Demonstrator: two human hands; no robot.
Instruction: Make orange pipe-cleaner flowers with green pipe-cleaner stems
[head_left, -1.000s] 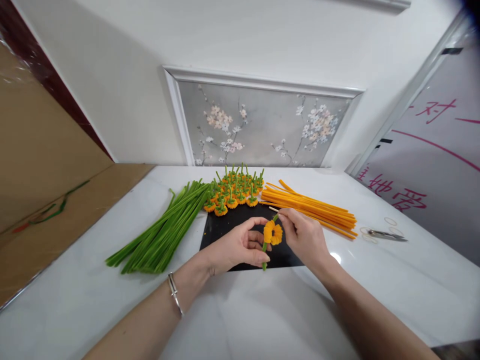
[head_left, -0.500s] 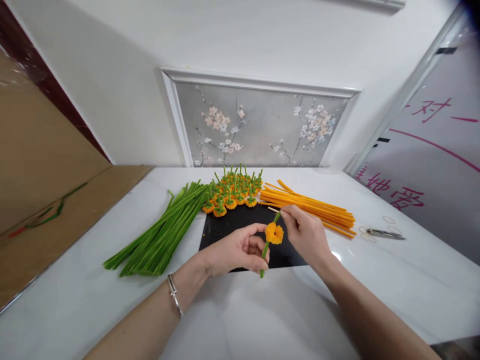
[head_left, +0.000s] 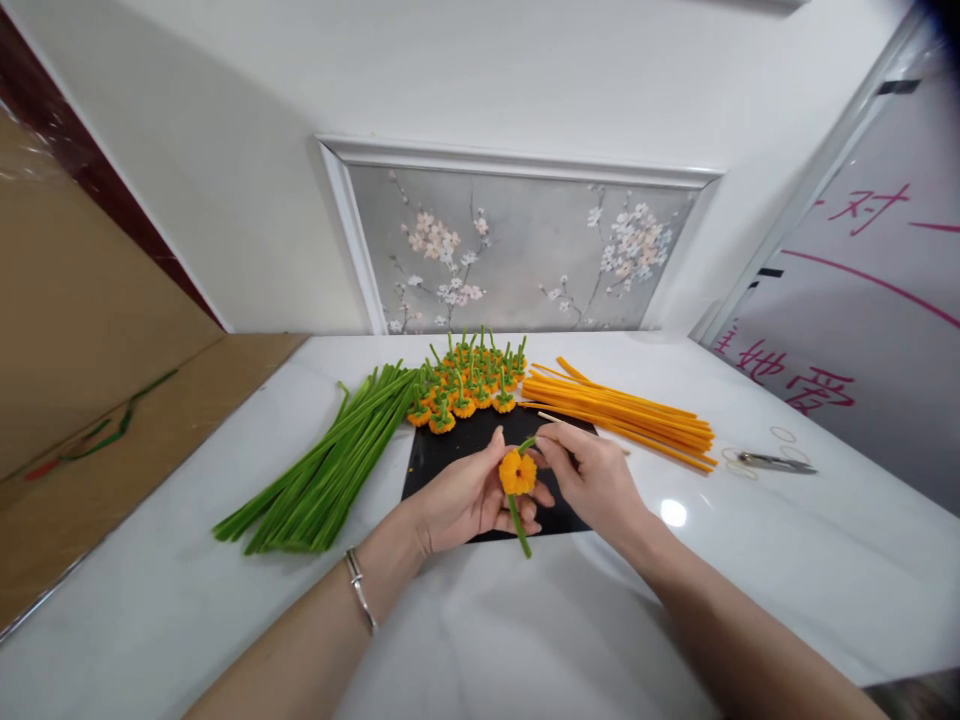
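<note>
An orange fuzzy flower with a green stem through or behind it hangs over the black mat. My right hand pinches the stem's upper end at the flower's right. Below the flower the other end of the green stem points down. My left hand is around the back of the flower, palm up, with its thumb raised and fingers apart behind it. A thin pale stick lies just beyond my right hand, partly hidden by it.
Green pipe cleaners lie at the left. Several finished orange flowers stand stem-up behind the mat. Orange pipe cleaners lie at the right, then scissors and rubber bands. A framed panel is on the wall behind.
The flower has moved left and its lower stem now slants down to the right. My left fingers have loosened from the stem and spread. My right hand has moved left with the upper end.
</note>
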